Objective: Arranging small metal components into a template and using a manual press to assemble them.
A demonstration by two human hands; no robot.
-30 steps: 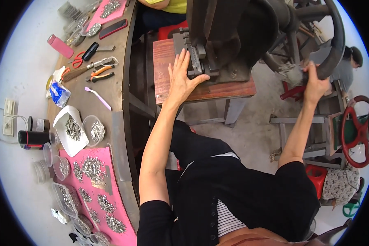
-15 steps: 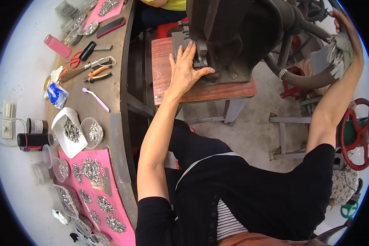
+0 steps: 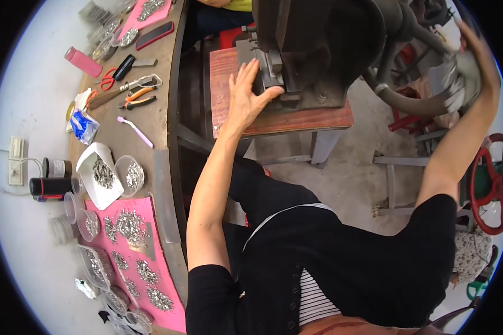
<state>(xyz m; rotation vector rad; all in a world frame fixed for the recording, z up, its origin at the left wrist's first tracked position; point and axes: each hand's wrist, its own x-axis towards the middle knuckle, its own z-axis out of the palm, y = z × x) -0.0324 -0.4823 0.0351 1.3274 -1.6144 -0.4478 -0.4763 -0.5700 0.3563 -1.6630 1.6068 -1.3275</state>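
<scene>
My left hand (image 3: 245, 96) lies at the metal die block (image 3: 273, 78) of a dark hand press (image 3: 318, 33), its fingers stretched and thumb spread. The thumb tip is by the near end of the block. A red-brown wooden stand (image 3: 226, 111) bears the press. My right arm reaches to the far right, where my right hand (image 3: 472, 42) is at the press's big wheel (image 3: 408, 103), beside a grey cloth (image 3: 464, 84) tied to the rim. Motion and the picture's edge hide how its fingers are set.
Along the left, a bench (image 3: 114, 120) carries pliers (image 3: 138, 96), a pale purple toothbrush (image 3: 135, 132), a phone (image 3: 155, 35), a white tray (image 3: 95, 192) and tubs of small metal pieces. More pieces lie on a pink mat (image 3: 170, 296). A red handwheel (image 3: 483, 206) stands at right.
My left hand has drawn back slightly from the die block, its fingers still spread. The wheel and its cloth have shifted a little, with my right arm moving alongside. The view has also shifted slightly.
</scene>
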